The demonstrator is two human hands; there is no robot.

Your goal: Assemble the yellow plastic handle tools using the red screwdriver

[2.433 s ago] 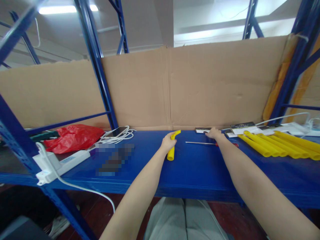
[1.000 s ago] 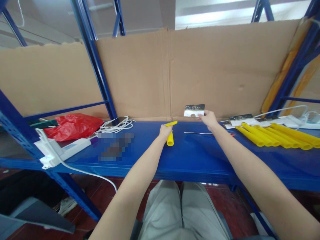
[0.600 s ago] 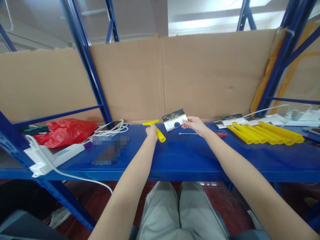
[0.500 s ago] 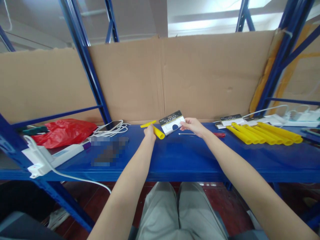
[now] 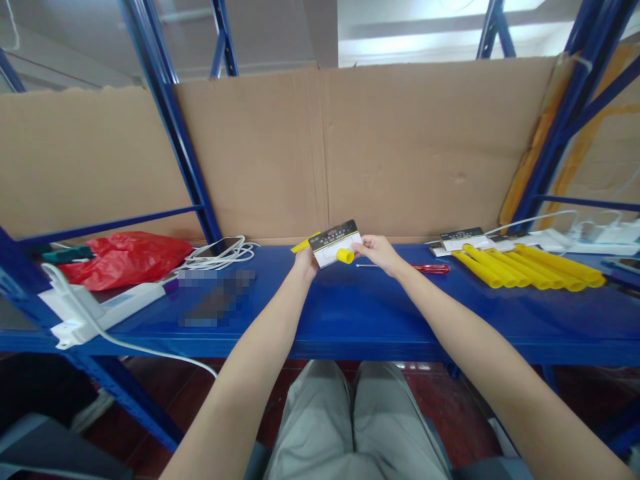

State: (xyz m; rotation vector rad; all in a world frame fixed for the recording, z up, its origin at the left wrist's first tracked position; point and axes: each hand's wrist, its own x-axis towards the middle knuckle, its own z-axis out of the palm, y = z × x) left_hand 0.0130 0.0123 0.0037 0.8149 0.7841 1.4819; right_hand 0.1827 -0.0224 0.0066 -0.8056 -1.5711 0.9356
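"Over the middle of the blue shelf (image 5: pixel 370 313), what does the left hand (image 5: pixel 306 263) have?"

"A yellow tool (image 5: pixel 345 256). The hand is closed on it, but I can't tell how each finger lies, because a card (image 5: pixel 327 250) covers most of them."

"Where is the tool, next to that card?"

"Through it, by the look of things. The round end sticks out from the card's front, and the flat head shows behind the upper left edge. The hole itself is hidden."

"And the right hand (image 5: pixel 377 252)?"

"Thumb and fingers are pinched together on the card's right edge, near the tool's round end. The card is tilted, its black printed strip along the top."

"What lies close by?"

"A screwdriver (image 5: pixel 434 269), flat on the shelf near the right hand, red handle pointing right, its thin shaft toward the tool."

"Farther right?"

"A row of yellow tubes (image 5: pixel 533 268) lying side by side, with more cards (image 5: pixel 461 237) just behind their left end."

"On the other side?"

"A coiled white cable (image 5: pixel 233 257), then a crumpled red bag (image 5: pixel 133 259), with a power strip (image 5: pixel 133 302) in front of it. Cardboard (image 5: pixel 260 160) stands along the back."
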